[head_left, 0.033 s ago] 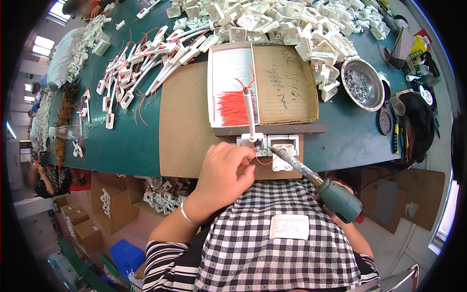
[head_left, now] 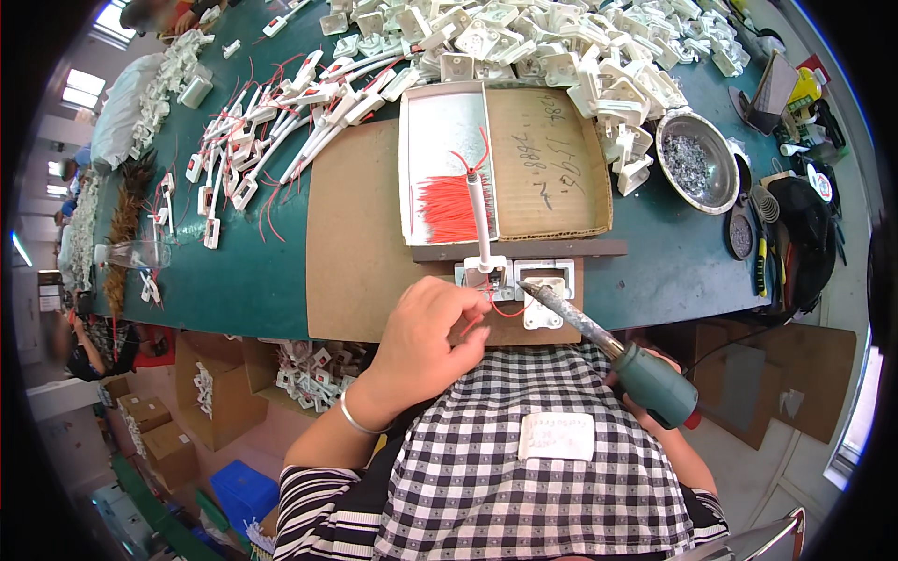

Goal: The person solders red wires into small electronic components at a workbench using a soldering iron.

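Note:
My left hand [head_left: 426,332] is closed in a pinch on a thin red wire [head_left: 470,325], just in front of a white plastic housing [head_left: 485,273]. A white tube [head_left: 480,220] rises from that housing, with red wire ends out of its top. My right hand [head_left: 645,417], partly hidden, grips a soldering iron [head_left: 659,385] by its green handle. The iron's tip points left, above a small white plate [head_left: 543,316] and beside the housing. More red wire curves between housing and plate. The housing rests in a white-and-grey holder [head_left: 559,268].
A shallow box [head_left: 409,168] of cut red wires stands behind the holder. White casings [head_left: 561,65] are heaped at the back. Wired tube pieces [head_left: 309,103] lie left. A metal bowl [head_left: 697,161], cutters [head_left: 761,266] and other tools are at right. A cardboard sheet [head_left: 351,252] covers the table front.
My left hand has shifted slightly down and left, and the red wire between its fingers shows more. The soldering iron stays nearly in place.

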`<control>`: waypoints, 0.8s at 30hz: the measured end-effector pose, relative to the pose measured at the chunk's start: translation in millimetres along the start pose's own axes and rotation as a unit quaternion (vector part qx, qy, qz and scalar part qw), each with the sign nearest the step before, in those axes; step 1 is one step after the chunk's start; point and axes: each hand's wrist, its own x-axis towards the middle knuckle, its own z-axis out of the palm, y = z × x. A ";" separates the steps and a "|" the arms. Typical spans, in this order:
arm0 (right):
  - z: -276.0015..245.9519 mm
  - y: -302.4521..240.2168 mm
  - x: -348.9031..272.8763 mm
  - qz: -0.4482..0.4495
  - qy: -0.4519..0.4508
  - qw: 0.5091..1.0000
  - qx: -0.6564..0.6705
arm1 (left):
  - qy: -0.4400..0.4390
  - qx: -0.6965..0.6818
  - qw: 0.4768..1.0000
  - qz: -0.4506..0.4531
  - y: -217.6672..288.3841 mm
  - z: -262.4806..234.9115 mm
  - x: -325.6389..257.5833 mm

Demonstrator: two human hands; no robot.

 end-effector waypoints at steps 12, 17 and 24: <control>4.5 15.1 -24.8 0.131 0.084 0.975 0.157 | 0.031 -0.012 0.993 0.110 -4.6 3.1 5.3; 12.7 12.6 -33.2 0.171 0.145 0.933 0.281 | 0.050 0.091 0.973 0.205 -3.2 -7.9 -7.3; 4.1 -7.2 2.6 -0.009 0.029 0.999 -0.035 | 0.085 0.085 0.973 0.198 -13.2 6.2 -12.9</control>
